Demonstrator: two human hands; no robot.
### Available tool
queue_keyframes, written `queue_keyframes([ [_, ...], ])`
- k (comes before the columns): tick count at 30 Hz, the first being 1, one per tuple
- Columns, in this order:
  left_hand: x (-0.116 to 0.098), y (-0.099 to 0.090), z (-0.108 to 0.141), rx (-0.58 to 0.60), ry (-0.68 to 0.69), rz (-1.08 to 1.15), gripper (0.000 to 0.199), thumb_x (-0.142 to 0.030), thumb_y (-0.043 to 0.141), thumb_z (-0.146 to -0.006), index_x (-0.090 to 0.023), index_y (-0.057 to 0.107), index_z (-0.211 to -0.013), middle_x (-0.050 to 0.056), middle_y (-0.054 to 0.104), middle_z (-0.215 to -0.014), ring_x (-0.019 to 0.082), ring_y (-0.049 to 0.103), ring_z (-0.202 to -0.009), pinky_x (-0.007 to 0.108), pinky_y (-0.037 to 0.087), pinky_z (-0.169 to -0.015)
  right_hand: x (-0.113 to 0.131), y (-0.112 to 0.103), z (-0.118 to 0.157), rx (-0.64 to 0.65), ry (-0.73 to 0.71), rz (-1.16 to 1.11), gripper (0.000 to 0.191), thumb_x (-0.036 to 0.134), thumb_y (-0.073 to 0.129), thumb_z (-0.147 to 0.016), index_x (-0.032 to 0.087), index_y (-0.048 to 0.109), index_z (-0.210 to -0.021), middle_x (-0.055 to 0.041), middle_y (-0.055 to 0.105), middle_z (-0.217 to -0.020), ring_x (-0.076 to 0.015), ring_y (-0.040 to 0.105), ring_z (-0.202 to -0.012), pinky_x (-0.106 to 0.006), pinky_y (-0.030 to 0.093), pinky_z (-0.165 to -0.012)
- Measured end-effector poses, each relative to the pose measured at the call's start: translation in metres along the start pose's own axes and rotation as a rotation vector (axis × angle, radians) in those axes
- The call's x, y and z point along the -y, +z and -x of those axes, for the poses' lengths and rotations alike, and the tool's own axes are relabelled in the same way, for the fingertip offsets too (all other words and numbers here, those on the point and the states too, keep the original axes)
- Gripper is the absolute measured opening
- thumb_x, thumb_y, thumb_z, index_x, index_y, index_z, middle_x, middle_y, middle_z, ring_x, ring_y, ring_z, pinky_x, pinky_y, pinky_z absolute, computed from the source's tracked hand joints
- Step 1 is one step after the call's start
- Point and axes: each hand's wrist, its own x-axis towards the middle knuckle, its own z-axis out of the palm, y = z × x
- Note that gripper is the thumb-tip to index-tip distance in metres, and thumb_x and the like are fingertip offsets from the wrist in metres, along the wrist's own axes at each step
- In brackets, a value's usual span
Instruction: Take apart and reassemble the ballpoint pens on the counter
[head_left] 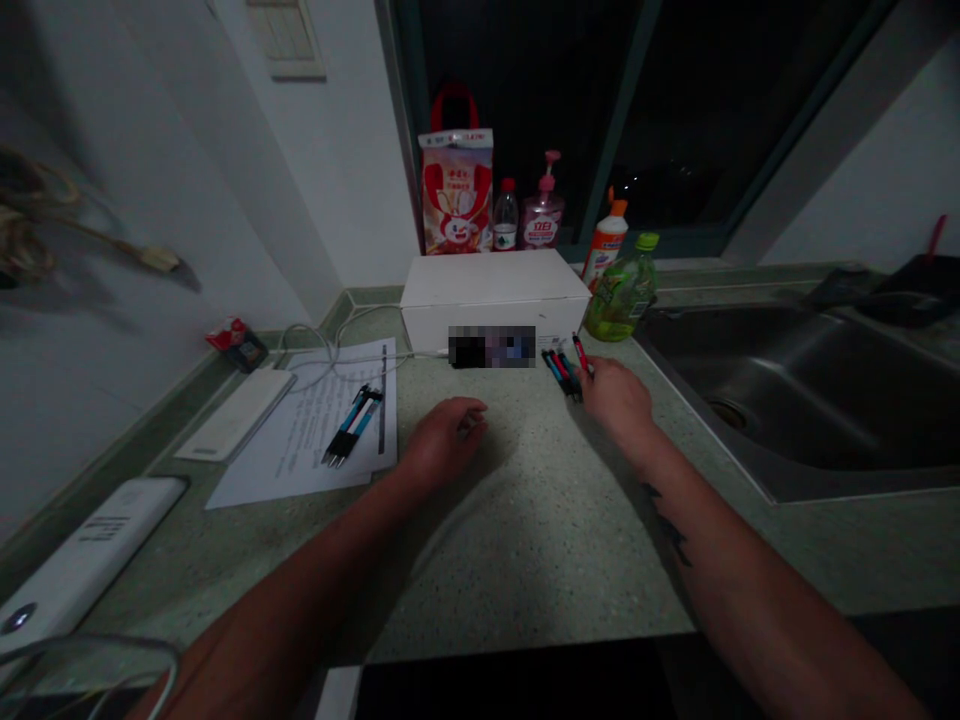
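Note:
My right hand (616,398) is closed on a red pen (581,354) that points up and away, beside the front right corner of the white box. Just left of its fingers, several blue and red pens (561,372) with dark grips lie side by side on the counter. My left hand (444,438) hovers over the middle of the counter, its fingers loosely curled and slightly apart, with nothing visible in them. To its left, several blue, white and black pens (354,425) lie together on a printed paper sheet (300,440).
A white box (495,280) stands at the back, a blurred-out dark object before it. Behind it are a red bag (457,190) and bottles; a green bottle (624,290) stands right. The metal sink (810,390) is at right; white devices (97,550) and cables at left.

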Motion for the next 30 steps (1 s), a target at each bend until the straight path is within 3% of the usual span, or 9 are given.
queue_keyframes([
  [12,-0.001,-0.006,-0.003,0.006,-0.028,-0.147,0.023,-0.019,0.060,-0.093,-0.018,0.070,-0.114,0.009,0.074,-0.108,0.022,0.069,-0.092,0.038,0.055,-0.088,-0.003,0.008,-0.006,0.104,0.035,0.086,0.039,0.033,0.046,-0.106,0.018,0.074,-0.129,-0.0191,0.071,-0.124,-0.0308,0.071,-0.110,-0.035,0.052,-0.082],
  [17,0.003,-0.039,-0.010,-0.074,-0.171,-0.644,0.029,-0.024,0.055,-0.095,-0.011,0.069,-0.118,0.017,0.071,-0.117,0.032,0.065,-0.112,0.043,0.049,-0.101,0.001,0.005,-0.004,0.093,0.026,0.097,0.040,0.036,0.046,-0.106,0.018,0.073,-0.130,-0.0189,0.071,-0.124,-0.0311,0.071,-0.109,-0.036,0.053,-0.082],
  [21,0.012,-0.068,-0.012,-0.030,-0.385,-0.974,0.035,-0.023,0.045,-0.096,-0.006,0.067,-0.117,0.024,0.068,-0.118,0.037,0.064,-0.112,0.045,0.052,-0.089,0.002,0.002,-0.001,0.052,0.013,0.092,0.039,0.037,0.048,-0.105,0.017,0.072,-0.129,-0.0188,0.070,-0.126,-0.0305,0.071,-0.108,-0.035,0.052,-0.082],
  [25,0.019,-0.076,-0.012,0.020,-0.494,-0.972,0.038,-0.013,0.037,-0.097,-0.005,0.067,-0.118,0.026,0.069,-0.115,0.036,0.068,-0.108,0.042,0.053,-0.084,0.003,0.001,0.000,0.035,-0.018,0.058,0.040,0.038,0.048,-0.105,0.016,0.073,-0.127,-0.0192,0.071,-0.122,-0.0308,0.072,-0.105,-0.036,0.052,-0.080],
  [30,0.018,-0.068,-0.012,0.077,-0.463,-0.914,0.037,-0.010,0.039,-0.095,-0.006,0.069,-0.115,0.026,0.070,-0.113,0.036,0.069,-0.106,0.042,0.055,-0.084,0.008,-0.003,0.006,0.017,-0.054,0.022,0.039,0.037,0.049,-0.105,0.016,0.073,-0.126,-0.0198,0.071,-0.118,-0.0302,0.071,-0.100,-0.037,0.052,-0.081],
])
